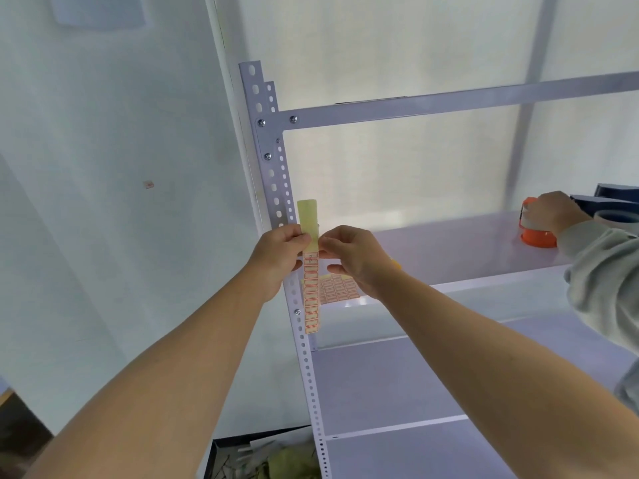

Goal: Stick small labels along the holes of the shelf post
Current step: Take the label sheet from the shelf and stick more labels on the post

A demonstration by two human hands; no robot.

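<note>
A white metal shelving unit (449, 108) fills the right half of the scene against a pale wall, and its perforated white steel shelf post (305, 356) runs up the middle, slanting from near bottom to far top. A white shelf board (449, 250) stretches right from the post. Both bare forearms reach up from the near edge to meet just in front of the post, at the shelf board's level. The left hand (280, 257) pinches a long narrow label strip (310, 299) of yellow backing paper with red-bordered labels, thumb and fingers closed on its left edge. The right hand (352, 261) pinches the right edge at the same height. The strip hangs upright between them, overlapping the post, its bare yellow top rising above the fingers. Behind it, a flat yellow sheet of red-bordered labels (340, 288) lies on the board's left end. Far right, another person's hand (549, 212) grips an orange tape roll (537, 236).
</note>
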